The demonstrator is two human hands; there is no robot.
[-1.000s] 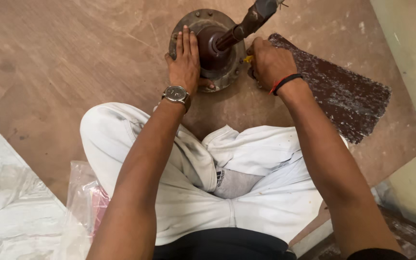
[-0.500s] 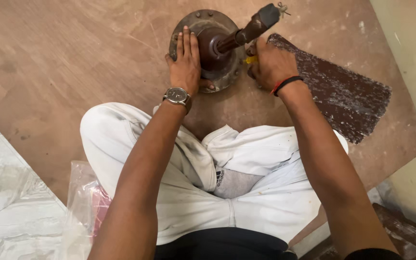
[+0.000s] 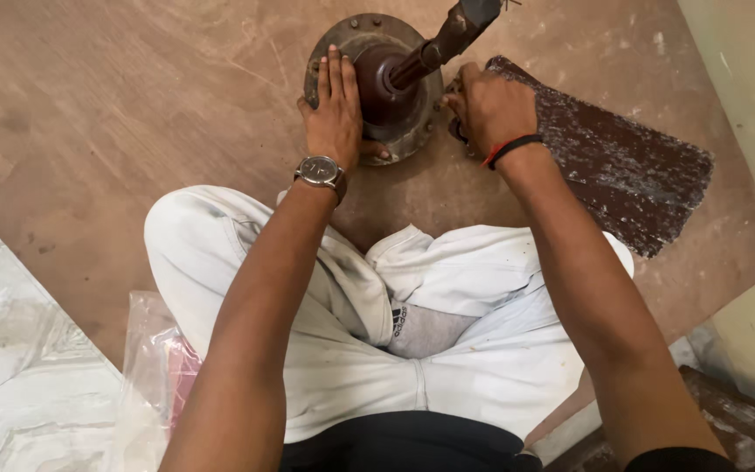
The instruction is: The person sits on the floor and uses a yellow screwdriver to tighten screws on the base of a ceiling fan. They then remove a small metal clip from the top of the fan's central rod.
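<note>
A round, rusty metal hub (image 3: 377,83) lies flat on a brown wooden board near the top of the view. Its wide flange is grey-brown, with small bolt holes showing along the rim. A dark reddish-brown dome rises from the centre. From that dome a thick, dark shaft (image 3: 447,39) sticks up, tilted toward the upper right, and runs out of view. The flange's left and right edges are partly covered.

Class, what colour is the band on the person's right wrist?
Black with a red strand, seen in the head view: the wristband on the right hand.
</note>
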